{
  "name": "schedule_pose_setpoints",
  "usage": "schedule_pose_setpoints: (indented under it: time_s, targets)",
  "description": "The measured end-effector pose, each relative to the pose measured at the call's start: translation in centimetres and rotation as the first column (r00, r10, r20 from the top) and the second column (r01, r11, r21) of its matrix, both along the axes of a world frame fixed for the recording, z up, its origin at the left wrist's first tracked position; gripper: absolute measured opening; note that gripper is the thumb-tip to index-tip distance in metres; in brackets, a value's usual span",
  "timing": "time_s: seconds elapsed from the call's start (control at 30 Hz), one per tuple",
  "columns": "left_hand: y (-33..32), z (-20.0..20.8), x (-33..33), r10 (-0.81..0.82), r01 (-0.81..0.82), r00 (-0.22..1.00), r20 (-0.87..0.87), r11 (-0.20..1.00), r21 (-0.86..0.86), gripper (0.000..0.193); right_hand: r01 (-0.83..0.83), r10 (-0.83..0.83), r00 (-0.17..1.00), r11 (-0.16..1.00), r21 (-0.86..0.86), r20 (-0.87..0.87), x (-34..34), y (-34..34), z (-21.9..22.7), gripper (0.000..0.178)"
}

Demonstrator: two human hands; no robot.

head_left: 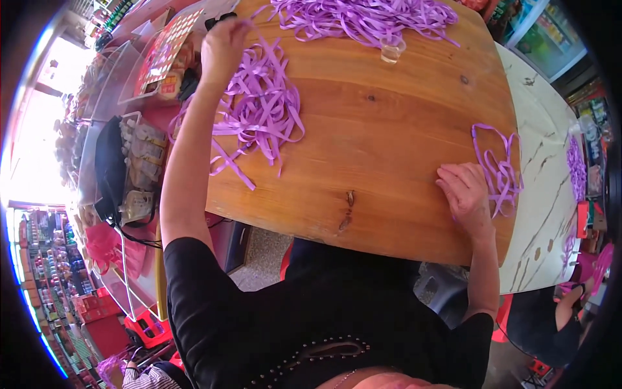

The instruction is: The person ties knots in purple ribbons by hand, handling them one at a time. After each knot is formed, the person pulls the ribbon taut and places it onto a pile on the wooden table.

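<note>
Holds the left hand (223,48) high by the far-left side of the wooden table (389,142), with fingertips bunched at a purple strand (254,27); cannot tell whether pinching it. Just nearer, see a tangled ribbon heap (259,107). And over on the right, rests the right hand (466,194) palm down, with fingers loosely bent, just beside a small ribbon bundle (500,170); cannot tell whether holding anything underneath. Across the far side, look: a big ribbon pile (369,19), with a clear cup (391,52) right at the edge.
</note>
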State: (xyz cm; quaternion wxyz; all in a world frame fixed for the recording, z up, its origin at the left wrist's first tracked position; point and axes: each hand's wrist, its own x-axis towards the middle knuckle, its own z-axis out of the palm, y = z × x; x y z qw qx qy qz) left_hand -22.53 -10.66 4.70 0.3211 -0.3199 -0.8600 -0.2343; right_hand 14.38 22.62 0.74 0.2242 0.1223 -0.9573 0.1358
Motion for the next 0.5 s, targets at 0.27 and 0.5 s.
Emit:
schedule_pose_setpoints:
  time_s: [0.27,0.5]
  targets:
    - [12.0,7.5,22.4,-0.808,0.71,0.489,0.329,0.588,0.389,0.017,-0.144,0.039,0.981,0.8,-0.583,-0.189,-1.1,-2.3,5.1,0.035]
    - [15.7,8.5,23.5,-0.915,0.898,0.4,-0.052,0.38,0.221,0.016,-0.264,0.366,0.888,-0.087,-0.961,-0.277,-0.3,-5.1,6.8,0.043]
